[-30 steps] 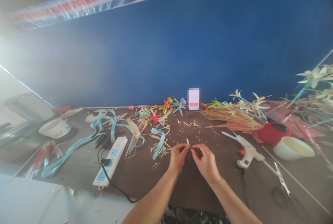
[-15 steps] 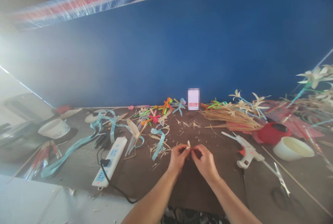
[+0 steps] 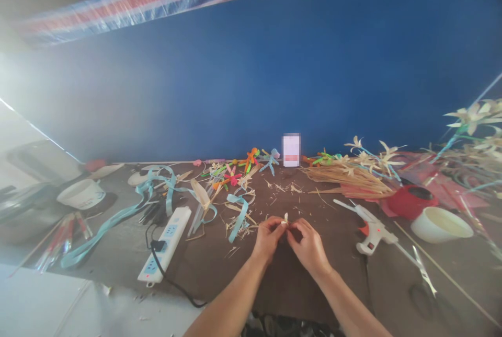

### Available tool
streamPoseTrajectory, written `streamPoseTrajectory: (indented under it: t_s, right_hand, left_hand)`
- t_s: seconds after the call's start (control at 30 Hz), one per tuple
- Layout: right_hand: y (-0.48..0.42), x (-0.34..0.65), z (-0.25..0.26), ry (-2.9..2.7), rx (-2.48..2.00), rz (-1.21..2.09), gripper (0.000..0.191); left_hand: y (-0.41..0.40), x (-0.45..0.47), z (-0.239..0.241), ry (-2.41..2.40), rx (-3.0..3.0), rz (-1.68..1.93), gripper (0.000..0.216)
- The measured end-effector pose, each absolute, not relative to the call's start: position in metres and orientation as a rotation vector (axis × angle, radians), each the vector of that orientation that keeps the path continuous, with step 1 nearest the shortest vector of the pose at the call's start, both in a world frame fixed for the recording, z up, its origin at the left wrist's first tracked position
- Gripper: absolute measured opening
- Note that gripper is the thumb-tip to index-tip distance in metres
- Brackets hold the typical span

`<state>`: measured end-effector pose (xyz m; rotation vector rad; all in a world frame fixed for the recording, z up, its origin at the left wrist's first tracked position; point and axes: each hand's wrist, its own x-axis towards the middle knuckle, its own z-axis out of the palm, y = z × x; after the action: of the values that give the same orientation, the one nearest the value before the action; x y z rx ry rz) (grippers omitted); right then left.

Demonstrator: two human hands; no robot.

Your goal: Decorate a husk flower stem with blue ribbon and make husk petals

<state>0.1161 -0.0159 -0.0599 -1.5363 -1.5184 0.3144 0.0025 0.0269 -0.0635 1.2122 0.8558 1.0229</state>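
Close together over the dark table, my left hand [image 3: 269, 236] and my right hand [image 3: 308, 243] meet fingertip to fingertip. Between them is a small pale piece of dried husk [image 3: 286, 218], its tip sticking up above the fingers. My left thumb and fingers pinch it. The right fingers are closed at its other side, and most of the piece is hidden by the fingertips. Pale scraps [image 3: 243, 230] and a curled light-blue ribbon [image 3: 238, 219] lie left of my left hand.
A white glue gun [image 3: 374, 232], scissors [image 3: 423, 271] and a cream bowl [image 3: 441, 224] sit to the right. On the left is a power strip [image 3: 167, 245] with a black cord. Dried husk strips [image 3: 353, 180], pale flowers [image 3: 388, 154] and colourful pipe-cleaner figures [image 3: 251, 159] line the back.
The pale piece has turned slightly and its tip now points more upright. My hands stay in nearly the same place, with small finger movements.
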Motion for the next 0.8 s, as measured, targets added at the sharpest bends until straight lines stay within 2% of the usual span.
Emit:
streamPoseTrajectory:
  t_s: [0.13,0.3,0.57,0.8]
  right_hand:
    - [-0.018,0.119,-0.052,-1.509,-1.567,0.332,0.011]
    - [-0.023,0.128,-0.044,-1.391,-1.561,0.509,0.013]
    - [-0.016,0.126,-0.054,-1.238,-1.451,0.724,0.016]
    - [-0.011,0.12,-0.055,-1.145,-1.459,0.748,0.023]
  left_hand:
    - [0.027,0.002,-0.061,0.891,1.17,0.997,0.025]
    - [0.027,0.003,-0.06,0.924,1.121,0.974,0.029]
    - [0.026,0.004,-0.062,0.99,1.188,0.919,0.03]
    - [0.025,0.001,-0.063,0.971,1.19,0.899,0.033]
